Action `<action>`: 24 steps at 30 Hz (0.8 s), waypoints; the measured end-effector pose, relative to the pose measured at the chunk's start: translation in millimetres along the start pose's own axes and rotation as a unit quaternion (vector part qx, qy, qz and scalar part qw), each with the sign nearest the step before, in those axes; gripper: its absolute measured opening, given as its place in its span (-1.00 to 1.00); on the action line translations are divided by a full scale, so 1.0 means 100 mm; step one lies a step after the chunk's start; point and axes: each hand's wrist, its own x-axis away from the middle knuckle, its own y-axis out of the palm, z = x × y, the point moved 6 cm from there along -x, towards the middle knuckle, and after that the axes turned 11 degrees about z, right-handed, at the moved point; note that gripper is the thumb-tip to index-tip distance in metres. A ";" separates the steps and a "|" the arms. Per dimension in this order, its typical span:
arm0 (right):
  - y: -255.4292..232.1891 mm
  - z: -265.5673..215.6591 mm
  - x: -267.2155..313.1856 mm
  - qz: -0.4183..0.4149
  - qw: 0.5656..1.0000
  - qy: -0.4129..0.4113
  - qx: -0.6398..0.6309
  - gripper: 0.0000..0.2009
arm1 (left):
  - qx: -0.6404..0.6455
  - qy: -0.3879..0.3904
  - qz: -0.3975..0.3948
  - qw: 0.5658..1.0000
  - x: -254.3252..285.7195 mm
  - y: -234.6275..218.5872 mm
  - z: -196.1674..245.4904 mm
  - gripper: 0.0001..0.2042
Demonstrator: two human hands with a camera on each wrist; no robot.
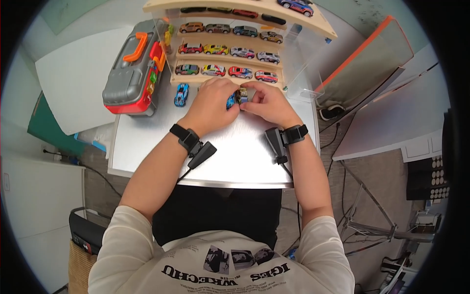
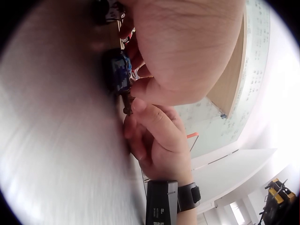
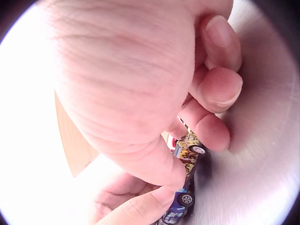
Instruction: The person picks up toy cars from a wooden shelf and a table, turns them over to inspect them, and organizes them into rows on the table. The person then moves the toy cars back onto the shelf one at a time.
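Note:
Two toy cars stand close together on the metal table between the hands. My left hand (image 1: 211, 104) holds the blue toy car (image 1: 230, 102), its thumb against the car's end in the right wrist view. My right hand (image 1: 269, 101) pinches the yellow patterned toy car (image 3: 188, 152) between thumb and fingers. In the left wrist view the blue car appears dark, low beside the left fingers. Much of both cars is hidden behind the hands. Left of the left hand, a light-blue toy car (image 1: 181, 94) sits alone on the table.
A tiered wooden rack (image 1: 232, 59) with rows of toy cars rises just beyond the hands, with a clear plastic panel (image 1: 306, 81) at its right. At the left stands a grey-and-red case (image 1: 128, 73) with an orange handle. The metal table's front edge (image 1: 230, 184) lies near the body.

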 end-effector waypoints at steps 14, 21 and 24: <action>0.00 -0.02 -0.01 0.000 1.000 -0.003 0.016 -0.43 | -0.022 0.000 -0.012 1.000 0.02 0.04 -0.01 -0.63; -0.01 -0.01 -0.01 0.002 1.000 0.001 0.011 -0.43 | -0.016 0.002 -0.047 0.999 0.01 -0.03 0.06 -0.49; -0.01 0.01 -0.01 0.003 1.000 0.001 0.002 -0.43 | -0.022 -0.002 -0.052 0.998 0.01 -0.03 0.05 -0.47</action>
